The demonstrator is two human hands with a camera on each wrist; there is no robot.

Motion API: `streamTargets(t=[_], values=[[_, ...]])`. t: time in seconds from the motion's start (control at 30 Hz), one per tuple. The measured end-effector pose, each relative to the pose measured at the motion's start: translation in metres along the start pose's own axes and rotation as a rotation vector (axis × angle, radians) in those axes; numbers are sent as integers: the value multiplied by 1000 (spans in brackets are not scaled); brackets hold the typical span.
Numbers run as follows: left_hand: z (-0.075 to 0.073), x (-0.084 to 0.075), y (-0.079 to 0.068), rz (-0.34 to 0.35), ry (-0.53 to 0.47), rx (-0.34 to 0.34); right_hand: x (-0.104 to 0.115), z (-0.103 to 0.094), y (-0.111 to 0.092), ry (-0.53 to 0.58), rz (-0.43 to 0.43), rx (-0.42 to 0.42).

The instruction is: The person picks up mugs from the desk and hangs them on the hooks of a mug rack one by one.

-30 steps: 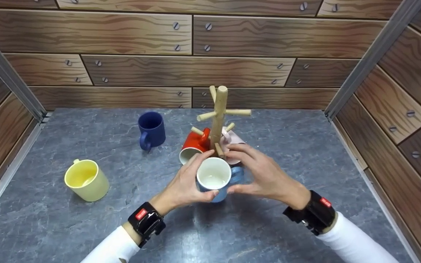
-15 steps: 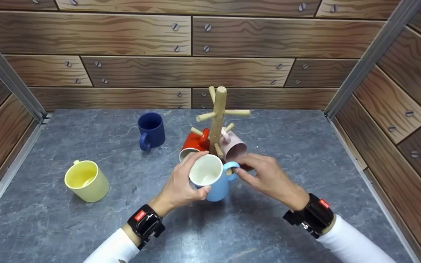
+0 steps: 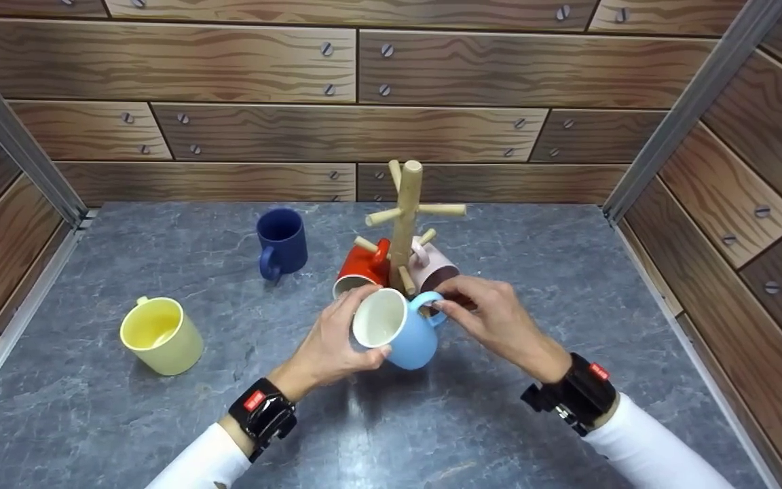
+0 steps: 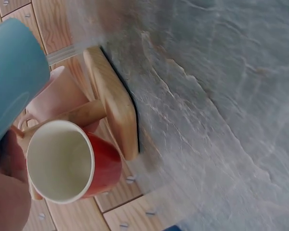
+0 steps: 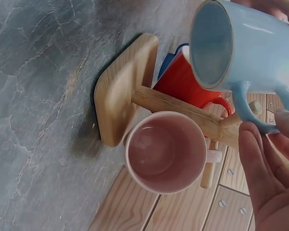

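Observation:
A light blue mug [image 3: 417, 339] with a white inside hangs tilted in the air before the wooden mug tree [image 3: 406, 231]. My left hand [image 3: 330, 337] grips it round the rim and side from the left. With thumb and fingertips my right hand [image 3: 499, 324] pinches its handle [image 5: 253, 113]. Just behind, a red mug [image 3: 364, 266] and a pale pink mug [image 3: 434, 268] hang on lower pegs of the tree. A bare lower peg [image 3: 406, 280] points toward the blue mug. In the right wrist view the mug's handle is close to a peg [image 5: 241, 114].
A dark blue mug [image 3: 282, 241] stands upright at the back left, and a yellow mug [image 3: 162, 336] stands farther left. Upper pegs [image 3: 442, 210] of the tree carry nothing. Wood-patterned walls [image 3: 255, 64] enclose the grey table [image 3: 567, 272].
The light blue mug has turned and tilted, its opening swinging left and its handle coming up toward the lower peg. My right hand has gone from around the mug's side to its handle.

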State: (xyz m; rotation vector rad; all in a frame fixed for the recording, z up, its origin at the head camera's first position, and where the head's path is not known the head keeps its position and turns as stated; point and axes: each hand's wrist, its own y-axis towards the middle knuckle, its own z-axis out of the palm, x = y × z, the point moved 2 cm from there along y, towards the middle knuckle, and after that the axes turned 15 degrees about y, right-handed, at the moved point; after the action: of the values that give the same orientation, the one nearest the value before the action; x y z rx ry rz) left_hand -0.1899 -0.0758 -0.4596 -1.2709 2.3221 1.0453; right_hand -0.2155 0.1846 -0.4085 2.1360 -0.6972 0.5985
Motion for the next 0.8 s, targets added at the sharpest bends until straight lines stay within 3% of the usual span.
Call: streamTargets(t=[0.17, 0.4, 0.8], values=[[-2, 2, 3, 53, 177, -53, -3, 1, 5, -72, 11, -19], [-8, 4, 8, 71, 231, -102, -3, 3, 14, -91, -12, -44], [-10, 8, 8, -30, 256, -15, -6, 11, 22, -115, -34, -22]])
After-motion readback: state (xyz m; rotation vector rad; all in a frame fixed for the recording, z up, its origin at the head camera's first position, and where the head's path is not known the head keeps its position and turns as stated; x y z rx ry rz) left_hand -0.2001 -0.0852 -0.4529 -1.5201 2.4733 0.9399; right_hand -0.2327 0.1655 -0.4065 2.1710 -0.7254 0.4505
